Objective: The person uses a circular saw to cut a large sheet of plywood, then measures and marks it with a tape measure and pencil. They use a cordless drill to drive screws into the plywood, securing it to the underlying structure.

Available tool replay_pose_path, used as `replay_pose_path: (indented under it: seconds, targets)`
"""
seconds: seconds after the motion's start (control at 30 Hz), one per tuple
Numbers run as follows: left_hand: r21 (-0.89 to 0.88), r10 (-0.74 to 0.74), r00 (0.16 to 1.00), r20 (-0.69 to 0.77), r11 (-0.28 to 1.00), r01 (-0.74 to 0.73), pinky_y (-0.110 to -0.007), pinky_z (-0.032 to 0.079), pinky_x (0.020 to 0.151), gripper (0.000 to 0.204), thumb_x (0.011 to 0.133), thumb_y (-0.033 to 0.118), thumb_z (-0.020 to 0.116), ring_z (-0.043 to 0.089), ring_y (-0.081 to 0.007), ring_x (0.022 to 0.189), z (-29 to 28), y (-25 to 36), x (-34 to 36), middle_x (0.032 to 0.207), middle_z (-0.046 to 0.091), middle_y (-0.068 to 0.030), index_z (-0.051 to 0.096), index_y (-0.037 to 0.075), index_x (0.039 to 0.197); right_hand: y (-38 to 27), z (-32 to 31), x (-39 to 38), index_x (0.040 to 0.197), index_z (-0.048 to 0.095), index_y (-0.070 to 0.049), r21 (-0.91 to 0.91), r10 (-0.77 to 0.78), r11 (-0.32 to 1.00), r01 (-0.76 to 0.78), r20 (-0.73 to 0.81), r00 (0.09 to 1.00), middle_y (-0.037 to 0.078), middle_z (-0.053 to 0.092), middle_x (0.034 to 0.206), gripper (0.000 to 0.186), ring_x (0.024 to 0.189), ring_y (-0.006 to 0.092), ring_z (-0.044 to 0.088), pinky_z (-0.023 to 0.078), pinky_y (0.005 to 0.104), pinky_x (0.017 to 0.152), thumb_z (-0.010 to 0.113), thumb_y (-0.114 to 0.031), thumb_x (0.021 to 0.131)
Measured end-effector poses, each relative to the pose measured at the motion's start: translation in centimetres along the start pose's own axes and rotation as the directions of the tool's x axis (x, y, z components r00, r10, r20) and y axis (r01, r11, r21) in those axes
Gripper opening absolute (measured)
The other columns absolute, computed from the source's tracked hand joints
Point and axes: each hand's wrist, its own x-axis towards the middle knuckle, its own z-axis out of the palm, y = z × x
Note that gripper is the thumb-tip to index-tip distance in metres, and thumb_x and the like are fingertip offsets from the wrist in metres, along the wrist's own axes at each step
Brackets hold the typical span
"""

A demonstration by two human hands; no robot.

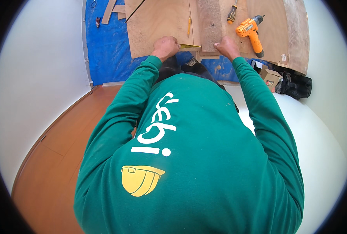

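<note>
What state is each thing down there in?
Left hand, curled, grip unclear
Right hand, curled at the plank's corner
Yellow strip, extending beside left hand
Pencil, lying flat
Screwdriver, lying down
Drill, on its side, bit fitted
Blue sheet, spread out
Carton, apparently open

A deep-green, long-sleeved fabric sweatshirt [224,140] bears rounded white lettering [145,149] and, beside the lettering, a yellow hard-hat print [142,180]; past the sweatshirt's far edge show dark trousers [167,72].

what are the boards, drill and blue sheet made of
Boards: wood, probably plywood, unpainted, judging by the brown grain. Drill: probably plastic, smooth, orange, moulded-looking; its dark chuck may be metal. Blue sheet: likely plastic tarp, judging by creases; finish unclear.
</note>
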Motion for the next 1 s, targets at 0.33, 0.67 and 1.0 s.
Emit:
replay_pose_path:
  seconds: [0.33,0.67,1.0]
  targets:
    - [0.006,0.007,1.0,-0.004,1.0,-0.007,-0.054,0.061,0.094,0.035,0.101,0.043,0.074,0.079,-0.0402,0.108,0.11,-0.11,0.07,0.11,0.084,-0.0175,0.087,0.014,0.113,-0.21,-0.22,-0.22,0.108,0.084,0.005,0.003,0.02,1.0,-0.02,0.001,1.0,0.032,0.079,0.115,0.047,0.111,0.0483,0.077,0.062,0.0543,0.1,0.086,-0.04,0.092]
    - [0.006,0.021,1.0,0.002,1.0,-0.021,-0.054,0.061,0.093,0.036,0.1,0.043,0.073,0.079,-0.041,0.107,0.02,-0.17,0.12,0.109,0.084,-0.0187,0.087,0.012,0.112,-0.27,-0.34,-0.47,0.107,0.084,0.005,0.032,0.018,0.999,-0.017,-0.007,1.0,0.032,0.079,0.114,0.047,0.111,0.0488,0.077,0.062,0.0551,0.1,0.085,-0.04,0.092]
    - [-0.006,0.0,1.0,0.009,1.0,0.0,-0.054,0.063,0.096,0.037,0.099,0.042,0.072,0.08,-0.0418,0.11,-0.13,0.0,0.08,0.114,0.084,-0.0194,0.088,0.012,0.112,-0.02,-0.23,-0.15,0.107,0.083,0.005,0.028,0.018,0.999,-0.017,-0.007,1.0,0.032,0.079,0.113,0.048,0.11,0.0485,0.077,0.062,0.0546,0.099,0.087,-0.04,0.091]
